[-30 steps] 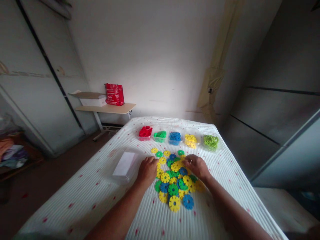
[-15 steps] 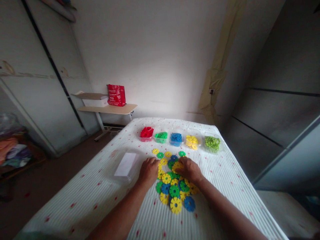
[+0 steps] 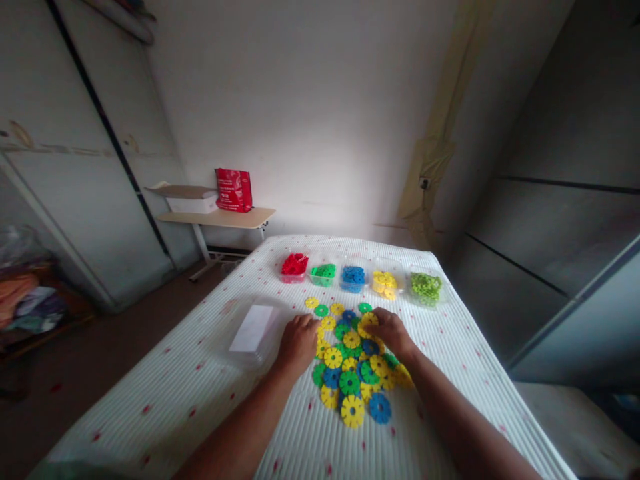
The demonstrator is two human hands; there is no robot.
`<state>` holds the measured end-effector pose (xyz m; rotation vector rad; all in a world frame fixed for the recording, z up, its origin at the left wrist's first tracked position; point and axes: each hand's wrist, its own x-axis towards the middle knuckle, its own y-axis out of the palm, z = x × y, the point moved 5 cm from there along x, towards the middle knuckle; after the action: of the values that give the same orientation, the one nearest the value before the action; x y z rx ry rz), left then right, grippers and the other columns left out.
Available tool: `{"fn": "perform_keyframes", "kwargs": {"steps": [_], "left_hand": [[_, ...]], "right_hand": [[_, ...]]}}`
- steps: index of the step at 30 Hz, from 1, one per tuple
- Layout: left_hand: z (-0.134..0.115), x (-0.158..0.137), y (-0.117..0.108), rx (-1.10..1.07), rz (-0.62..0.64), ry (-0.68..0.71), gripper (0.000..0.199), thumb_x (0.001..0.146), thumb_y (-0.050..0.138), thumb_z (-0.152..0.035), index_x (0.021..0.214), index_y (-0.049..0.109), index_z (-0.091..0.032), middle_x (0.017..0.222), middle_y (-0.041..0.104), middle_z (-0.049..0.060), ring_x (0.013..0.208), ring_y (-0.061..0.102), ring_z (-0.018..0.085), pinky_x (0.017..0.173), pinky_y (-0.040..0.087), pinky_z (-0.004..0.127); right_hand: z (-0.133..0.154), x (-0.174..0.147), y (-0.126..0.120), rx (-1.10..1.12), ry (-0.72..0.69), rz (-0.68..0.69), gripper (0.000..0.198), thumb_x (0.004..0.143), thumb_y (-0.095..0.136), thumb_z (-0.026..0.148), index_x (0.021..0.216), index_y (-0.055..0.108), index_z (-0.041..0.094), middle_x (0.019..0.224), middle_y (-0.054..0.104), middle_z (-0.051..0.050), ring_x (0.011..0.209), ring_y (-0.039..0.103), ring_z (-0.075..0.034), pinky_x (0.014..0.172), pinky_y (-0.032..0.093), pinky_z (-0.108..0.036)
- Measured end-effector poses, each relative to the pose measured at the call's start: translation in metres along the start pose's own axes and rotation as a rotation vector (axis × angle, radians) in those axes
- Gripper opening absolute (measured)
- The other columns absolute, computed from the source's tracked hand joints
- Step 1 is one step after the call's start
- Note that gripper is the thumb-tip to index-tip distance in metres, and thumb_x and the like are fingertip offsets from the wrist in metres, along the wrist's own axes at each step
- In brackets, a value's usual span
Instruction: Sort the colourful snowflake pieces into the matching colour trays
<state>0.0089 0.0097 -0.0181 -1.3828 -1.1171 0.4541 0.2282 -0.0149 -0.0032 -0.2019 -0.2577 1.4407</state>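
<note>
A loose pile of yellow, green and blue notched plastic discs lies on the bed-like surface in front of me. My right hand pinches a yellow notched disc at the pile's far right edge. At the pile's left edge rests my left hand, its fingers curled against the yellow discs. Whether those fingers hold anything is hidden. A yellow disc and a blue disc lie at the near end.
Clear tubs stand in a row behind the pile, holding red pieces, green, blue, yellow and light green pieces. Left of my left hand lies a clear container with a white card. A side table stands beyond.
My right hand has shifted right and slightly away from me with the yellow disc, uncovering blue and yellow discs beneath. My left hand has hardly moved.
</note>
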Motion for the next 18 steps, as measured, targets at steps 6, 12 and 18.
{"fn": "perform_keyframes", "kwargs": {"steps": [6,12,18], "left_hand": [[-0.001,0.0,-0.001,0.001,-0.002,-0.003,0.026,0.082,0.046,-0.011,0.101,0.062,-0.019,0.099,0.061,0.008,0.098,0.053,0.021,0.087,0.041,0.034],[0.001,-0.001,0.0,-0.005,-0.025,0.002,0.026,0.081,0.047,-0.011,0.102,0.062,-0.019,0.1,0.061,0.007,0.098,0.053,0.021,0.086,0.041,0.033],[0.0,-0.002,-0.002,-0.017,-0.044,0.004,0.025,0.082,0.046,-0.011,0.1,0.062,-0.018,0.099,0.061,0.007,0.097,0.053,0.02,0.087,0.041,0.033]], "right_hand": [[0.004,-0.003,-0.003,0.133,-0.014,0.05,0.028,0.058,0.069,0.037,0.072,0.056,0.016,0.061,0.054,0.003,0.058,0.047,-0.011,0.053,0.037,-0.023],[0.012,-0.011,0.017,-0.307,-0.133,0.243,0.037,0.065,0.06,0.022,0.101,0.065,0.017,0.087,0.067,-0.003,0.073,0.059,-0.017,0.066,0.045,-0.027],[0.015,-0.016,0.029,-0.699,-0.123,0.261,0.049,0.069,0.059,0.018,0.118,0.062,0.016,0.114,0.065,-0.013,0.106,0.058,-0.031,0.09,0.043,-0.04]]}}
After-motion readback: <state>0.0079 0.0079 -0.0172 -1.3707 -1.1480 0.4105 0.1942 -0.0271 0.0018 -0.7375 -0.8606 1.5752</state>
